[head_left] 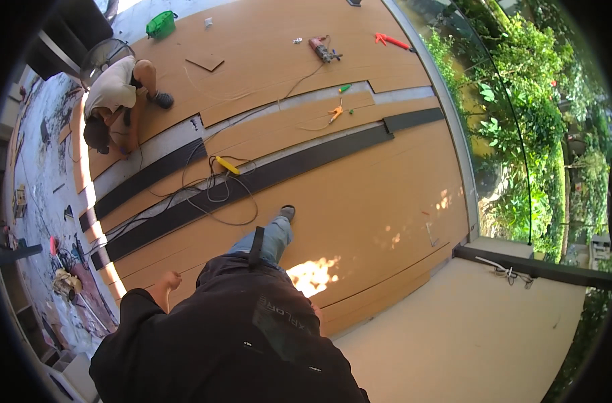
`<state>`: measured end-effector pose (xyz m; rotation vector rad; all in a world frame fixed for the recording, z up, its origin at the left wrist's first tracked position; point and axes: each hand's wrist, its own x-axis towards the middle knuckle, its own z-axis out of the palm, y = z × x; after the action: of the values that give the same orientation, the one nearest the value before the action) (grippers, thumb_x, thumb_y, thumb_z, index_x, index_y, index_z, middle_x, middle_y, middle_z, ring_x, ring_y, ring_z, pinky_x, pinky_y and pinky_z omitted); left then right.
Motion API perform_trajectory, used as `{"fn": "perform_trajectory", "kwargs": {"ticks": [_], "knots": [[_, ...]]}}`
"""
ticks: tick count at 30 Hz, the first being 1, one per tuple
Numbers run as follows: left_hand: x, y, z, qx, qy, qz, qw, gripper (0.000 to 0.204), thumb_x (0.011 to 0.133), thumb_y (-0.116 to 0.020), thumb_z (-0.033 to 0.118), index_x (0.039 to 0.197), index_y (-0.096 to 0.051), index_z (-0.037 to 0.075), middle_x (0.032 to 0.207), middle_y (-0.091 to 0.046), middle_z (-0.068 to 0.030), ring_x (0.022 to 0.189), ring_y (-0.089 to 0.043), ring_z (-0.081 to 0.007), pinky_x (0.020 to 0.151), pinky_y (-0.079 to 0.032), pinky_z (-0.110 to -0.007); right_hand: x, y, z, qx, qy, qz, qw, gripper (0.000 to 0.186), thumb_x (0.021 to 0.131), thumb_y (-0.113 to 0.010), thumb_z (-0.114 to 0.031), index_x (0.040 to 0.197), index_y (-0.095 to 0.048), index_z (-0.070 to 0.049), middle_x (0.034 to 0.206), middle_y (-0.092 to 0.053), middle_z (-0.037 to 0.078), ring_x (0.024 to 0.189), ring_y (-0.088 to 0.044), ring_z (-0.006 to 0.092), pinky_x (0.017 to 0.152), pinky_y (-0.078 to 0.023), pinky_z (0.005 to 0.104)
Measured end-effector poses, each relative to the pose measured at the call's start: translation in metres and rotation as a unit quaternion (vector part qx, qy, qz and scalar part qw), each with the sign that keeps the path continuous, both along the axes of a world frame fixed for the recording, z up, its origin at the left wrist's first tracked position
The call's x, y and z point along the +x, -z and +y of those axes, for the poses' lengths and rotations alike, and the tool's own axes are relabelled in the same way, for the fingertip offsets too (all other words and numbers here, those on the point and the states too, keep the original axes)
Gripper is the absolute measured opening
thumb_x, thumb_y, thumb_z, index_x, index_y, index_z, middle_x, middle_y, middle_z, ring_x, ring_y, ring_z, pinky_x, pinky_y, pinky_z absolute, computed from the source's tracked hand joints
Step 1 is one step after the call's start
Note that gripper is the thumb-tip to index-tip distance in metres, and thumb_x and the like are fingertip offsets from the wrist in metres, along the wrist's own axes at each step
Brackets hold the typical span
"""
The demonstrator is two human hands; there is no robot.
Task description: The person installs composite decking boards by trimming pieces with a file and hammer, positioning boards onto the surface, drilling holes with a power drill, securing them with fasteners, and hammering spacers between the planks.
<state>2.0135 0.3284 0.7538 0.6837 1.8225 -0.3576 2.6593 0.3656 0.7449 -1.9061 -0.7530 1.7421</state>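
Note:
I look down on my own black shirt and jeans leg, with one shoe (pixel 287 212) set on brown deck boards (pixel 359 195). My left hand (pixel 166 281) hangs at my side over the boards, fingers curled shut, with nothing visible in it. Only a sliver of my right hand (pixel 316 317) shows at the edge of my shirt, beside a bright sun patch, so its grip is hidden. Nearest my foot are a long dark strip (pixel 265 176) and loose cables (pixel 218 195).
A person (pixel 117 94) crouches at the boards at upper left, by a fan (pixel 104 57) and a green basket (pixel 161 25). A yellow tool (pixel 228 166), orange tool (pixel 335 114), red tool (pixel 393 41) and power tool (pixel 322 48) lie about. A glass railing (pixel 470 148) borders the garden on the right.

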Motion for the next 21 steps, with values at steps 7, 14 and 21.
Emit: {"fn": "perform_trajectory", "kwargs": {"ticks": [7, 14, 21], "knots": [[0.138, 0.047, 0.331, -0.001, 0.178, -0.025, 0.984, 0.042, 0.092, -0.063, 0.025, 0.129, -0.068, 0.006, 0.121, -0.072, -0.0202, 0.115, -0.068, -0.0347, 0.097, -0.054, -0.043, 0.110, -0.094, 0.268, 0.004, 0.156, 0.075, 0.985, 0.026, 0.107, -0.056, -0.019, 0.113, -0.071, 0.001, 0.100, -0.074, 0.007, 0.090, -0.067, 0.0146, 0.086, -0.054, 0.0302], [0.305, -0.093, 0.802, 0.452, -0.324, -0.317, 0.768, 0.033, 0.105, -0.058, 0.021, 0.132, -0.063, 0.002, 0.115, -0.071, -0.0088, 0.098, -0.068, -0.0170, 0.090, -0.052, -0.030, 0.174, -0.165, 0.532, -0.010, 0.100, 0.023, 0.995, 0.023, 0.105, -0.059, -0.018, 0.114, -0.071, 0.000, 0.099, -0.072, 0.004, 0.088, -0.065, 0.0124, 0.083, -0.053, 0.0274], [0.349, 0.005, 0.755, 0.343, -0.316, 0.020, 0.884, 0.034, 0.098, -0.064, 0.019, 0.125, -0.067, 0.000, 0.107, -0.073, -0.0071, 0.090, -0.067, -0.0154, 0.080, -0.055, -0.030, 0.257, -0.113, 0.823, -0.001, -0.036, -0.017, 0.999, 0.021, 0.104, -0.059, -0.013, 0.113, -0.070, 0.002, 0.100, -0.073, 0.007, 0.090, -0.067, 0.0124, 0.084, -0.055, 0.0275]]}}
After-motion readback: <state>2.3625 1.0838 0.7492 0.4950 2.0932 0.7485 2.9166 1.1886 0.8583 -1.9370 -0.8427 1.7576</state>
